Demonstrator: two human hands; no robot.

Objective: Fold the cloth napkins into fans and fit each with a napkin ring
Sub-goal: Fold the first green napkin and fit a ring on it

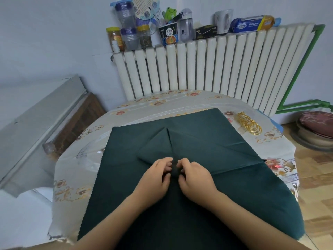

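Observation:
A large dark green cloth napkin (207, 141) lies spread over the round table, with creases running out from a gathered point near its middle. My left hand (155, 177) and my right hand (194, 177) sit side by side at that point, fingers curled, each pinching the bunched green fabric between them. A pile of several gold napkin rings (249, 123) lies on the tablecloth at the far right, past the napkin's edge and apart from both hands.
The table (144, 105) wears a floral plastic cover. A white radiator (216, 65) stands right behind it, with jars, bottles and a noodle cup on top. A grey board leans at the left. Cushioned stools (317, 130) stand on the floor at the right.

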